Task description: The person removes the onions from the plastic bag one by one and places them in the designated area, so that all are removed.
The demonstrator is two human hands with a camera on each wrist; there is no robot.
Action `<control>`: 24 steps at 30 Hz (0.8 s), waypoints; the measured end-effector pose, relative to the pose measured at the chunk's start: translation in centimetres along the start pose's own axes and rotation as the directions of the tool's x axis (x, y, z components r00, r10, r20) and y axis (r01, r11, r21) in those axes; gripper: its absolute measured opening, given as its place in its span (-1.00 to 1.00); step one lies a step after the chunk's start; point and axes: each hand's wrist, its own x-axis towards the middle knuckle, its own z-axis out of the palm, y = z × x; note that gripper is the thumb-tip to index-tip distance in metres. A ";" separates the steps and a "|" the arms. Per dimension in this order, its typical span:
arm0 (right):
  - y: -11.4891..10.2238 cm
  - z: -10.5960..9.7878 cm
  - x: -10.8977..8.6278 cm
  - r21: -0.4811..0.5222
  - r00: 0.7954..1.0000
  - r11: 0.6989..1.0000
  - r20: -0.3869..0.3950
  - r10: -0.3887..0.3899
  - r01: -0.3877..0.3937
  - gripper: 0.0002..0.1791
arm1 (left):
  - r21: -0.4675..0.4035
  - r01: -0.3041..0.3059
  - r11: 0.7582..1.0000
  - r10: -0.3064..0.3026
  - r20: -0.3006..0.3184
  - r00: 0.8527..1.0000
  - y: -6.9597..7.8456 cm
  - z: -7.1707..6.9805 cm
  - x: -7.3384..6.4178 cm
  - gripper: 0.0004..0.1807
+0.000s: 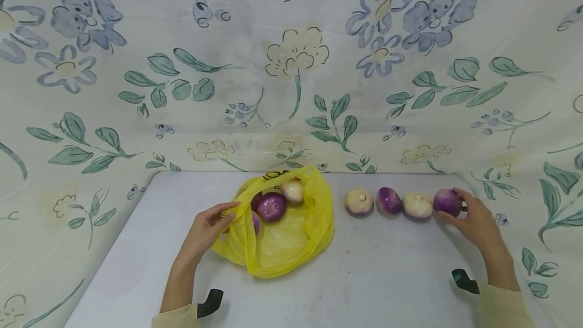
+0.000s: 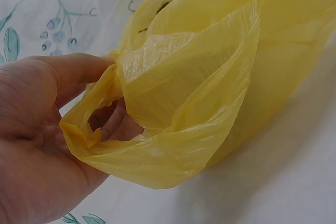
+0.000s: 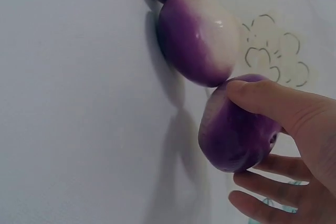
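Observation:
My left hand (image 1: 208, 224) pinches the left edge of a thin yellow plastic bag (image 1: 280, 254), and the left wrist view shows the gathered film (image 2: 173, 150) between thumb and fingers. The bag's mouth faces up; inside lie a purple turnip (image 1: 272, 207), a whitish turnip (image 1: 292, 191) and part of another purple one at the left fold. On the right, my right hand (image 1: 475, 219) grips a purple turnip (image 3: 239, 129) between thumb and fingers, at the right end of a row. Beside it sits a purple-and-white turnip (image 3: 197, 38), close against it.
Further left in the row are a purple turnip (image 1: 389, 201) and a whitish turnip (image 1: 360, 201), to the right of the bag. Everything stands on a white table (image 1: 364, 277). A flower-printed cloth (image 1: 291, 95) hangs behind the table's back edge.

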 end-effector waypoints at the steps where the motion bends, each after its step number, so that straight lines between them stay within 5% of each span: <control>1: 0.1 0.1 0.0 -0.001 1.000 1.000 0.005 0.005 -0.005 -0.09 | 0.000 0.000 1.000 0.000 0.002 1.000 0.0 0.0 0.0 -0.60; 24: 0.2 1.0 0.2 -0.011 0.995 0.999 0.081 0.051 -0.051 -0.04 | -0.031 0.021 0.999 -0.021 0.008 1.000 0.6 0.0 -0.3 -0.58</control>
